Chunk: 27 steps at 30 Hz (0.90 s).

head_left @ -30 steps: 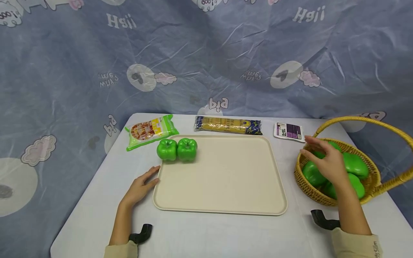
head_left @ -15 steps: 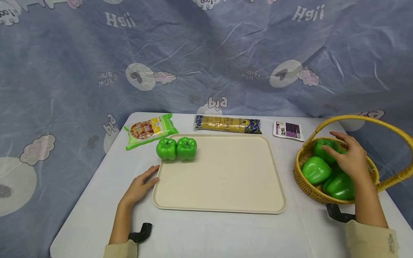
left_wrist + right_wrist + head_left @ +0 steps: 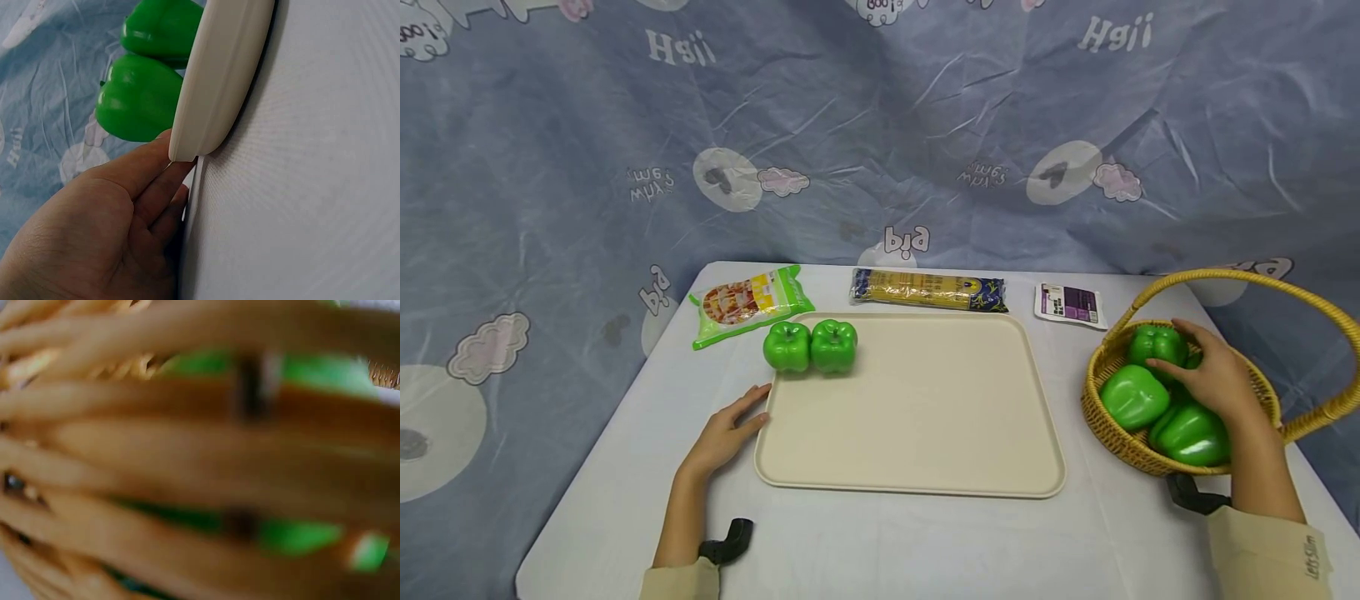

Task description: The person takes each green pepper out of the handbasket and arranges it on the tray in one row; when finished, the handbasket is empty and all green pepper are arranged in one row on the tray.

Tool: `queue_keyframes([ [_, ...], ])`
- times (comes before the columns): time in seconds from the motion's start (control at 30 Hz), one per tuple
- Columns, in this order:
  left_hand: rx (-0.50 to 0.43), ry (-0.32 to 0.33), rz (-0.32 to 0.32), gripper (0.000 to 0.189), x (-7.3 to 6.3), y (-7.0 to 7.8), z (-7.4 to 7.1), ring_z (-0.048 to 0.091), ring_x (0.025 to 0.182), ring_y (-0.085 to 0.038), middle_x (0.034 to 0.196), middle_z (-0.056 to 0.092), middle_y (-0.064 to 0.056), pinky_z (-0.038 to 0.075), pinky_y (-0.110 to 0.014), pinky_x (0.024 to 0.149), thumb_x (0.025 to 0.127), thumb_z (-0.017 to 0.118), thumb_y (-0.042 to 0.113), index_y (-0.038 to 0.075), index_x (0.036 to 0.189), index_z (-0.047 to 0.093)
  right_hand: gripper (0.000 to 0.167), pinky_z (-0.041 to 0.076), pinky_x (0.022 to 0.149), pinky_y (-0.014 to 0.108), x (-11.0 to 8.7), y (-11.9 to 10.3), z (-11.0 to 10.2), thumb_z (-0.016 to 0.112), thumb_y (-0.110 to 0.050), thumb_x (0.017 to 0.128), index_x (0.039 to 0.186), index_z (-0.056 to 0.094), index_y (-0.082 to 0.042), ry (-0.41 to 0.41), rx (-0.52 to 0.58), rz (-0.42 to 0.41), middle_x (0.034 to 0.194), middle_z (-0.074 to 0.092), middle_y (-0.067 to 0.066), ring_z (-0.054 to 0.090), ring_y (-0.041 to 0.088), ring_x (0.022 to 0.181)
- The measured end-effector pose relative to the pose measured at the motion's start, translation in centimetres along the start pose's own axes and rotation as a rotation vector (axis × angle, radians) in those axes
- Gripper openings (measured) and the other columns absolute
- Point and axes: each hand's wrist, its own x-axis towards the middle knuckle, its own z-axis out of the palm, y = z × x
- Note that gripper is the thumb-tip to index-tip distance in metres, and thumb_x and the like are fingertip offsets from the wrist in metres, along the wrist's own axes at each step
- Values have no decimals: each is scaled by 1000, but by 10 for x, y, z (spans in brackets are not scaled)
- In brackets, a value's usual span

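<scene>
My right hand reaches into a wicker basket on the right. Thumb and fingers lie around the side of a green bell pepper at the basket's back. Two more peppers, a left one and a front one, sit below it; the hand hides part of the contents. In the right wrist view, blurred wicker weave covers the hand. My left hand rests with extended fingers against the left edge of a cream tray. Two green peppers stand side by side at the tray's back-left corner.
Behind the tray lie a green snack bag, a long yellow pasta pack and a small white-and-purple packet. The basket's tall handle arches on the right. A patterned blue cloth hangs behind the white table.
The right hand has moved right and deeper into the basket, and its fingers have come in around the back pepper, which has tilted. The left hand stays at the tray edge.
</scene>
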Motion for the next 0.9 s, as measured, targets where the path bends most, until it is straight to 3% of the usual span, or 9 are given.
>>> queue_keyframes([
  [0.23,-2,3,7,51,1,-2,0,24,136,-28,146,32,-8,17,-55,107,90,58,39,26,138,45,81,29,81,69,1,7,-1,64,-35,87,145,20,0,-44,-60,3,124,33,41,33,58,108],
  [0.47,-12,1,4,51,0,-1,1,24,136,-28,147,32,-8,17,-55,107,90,59,39,26,138,45,81,31,76,66,-2,9,1,65,-35,86,144,21,2,-14,-85,1,116,37,39,37,54,101],
  [0.77,-5,4,7,51,-1,0,0,24,136,-27,146,33,-7,18,-55,107,90,58,38,26,138,45,78,25,80,69,-21,-13,-4,68,-30,83,146,26,-11,168,-1,0,120,37,33,36,51,103],
  [0.9,-3,3,12,51,-1,-1,0,24,136,-27,146,33,-7,18,-55,107,90,58,38,26,138,45,76,18,91,71,-34,-24,-5,71,-26,81,145,32,-20,260,34,-31,131,39,27,36,50,113],
])
